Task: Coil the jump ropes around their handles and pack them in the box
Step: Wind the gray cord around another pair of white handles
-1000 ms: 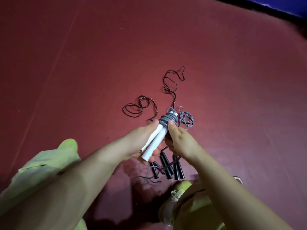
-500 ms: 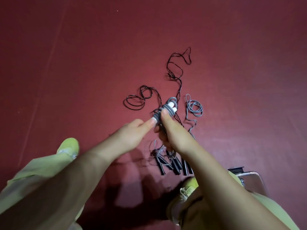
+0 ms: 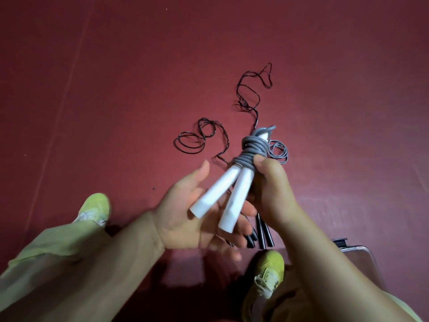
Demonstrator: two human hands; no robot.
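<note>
Red floor [image 3: 116,89], loose black ropes [image 3: 192,142] beyond: one grey rope [image 3: 251,148] now coiled.
Right hand [image 3: 271,189] grips the white handles [image 3: 228,194]; left hand [image 3: 185,212], fingers relaxed, has let go. Boxing comes next.

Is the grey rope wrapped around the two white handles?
Yes, the grey rope is coiled around the tops of the two white handles.

Black handles [image 3: 263,233] mostly hidden behind left hand [image 3: 197,219], only lower ends show. Box [image 3: 357,252] half covered by right arm, lower part hidden. Left fingertips blurred. Loose grey rope [image 3: 279,152] partly behind wrapped handles [image 3: 232,196].
</note>
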